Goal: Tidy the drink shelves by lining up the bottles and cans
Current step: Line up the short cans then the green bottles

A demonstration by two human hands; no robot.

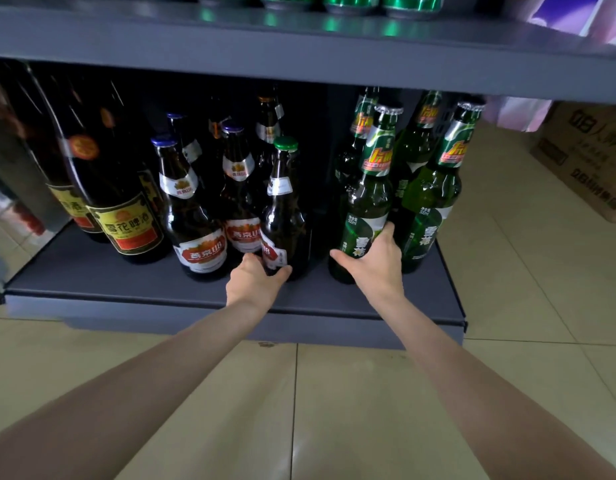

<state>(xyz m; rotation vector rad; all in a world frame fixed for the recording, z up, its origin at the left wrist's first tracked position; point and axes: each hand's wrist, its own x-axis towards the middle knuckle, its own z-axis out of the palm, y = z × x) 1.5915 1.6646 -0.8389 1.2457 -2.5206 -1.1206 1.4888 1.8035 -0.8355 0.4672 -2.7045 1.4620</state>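
Bottom dark grey metal shelf [92, 282], near edge: left hand [254, 282] grips the base of a green-capped brown glass bottle [285, 216], fingers curled round it; right hand [375, 259] clasps the lower body of a green glass beer bottle [368, 202], thumb on its left side, fingers wrapped round its right.

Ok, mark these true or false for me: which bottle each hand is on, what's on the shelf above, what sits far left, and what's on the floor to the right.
1. The left hand grips the green-capped brown bottle near its base. True.
2. The right hand rests empty on the shelf. False: it holds the front green bottle low on its body.
3. Green cans stand on the shelf above. True.
4. The tall dark bottles with yellow labels stand at the far right. False: they are at the left end of the bottom shelf.
5. A cardboard box sits on the floor to the right. True.
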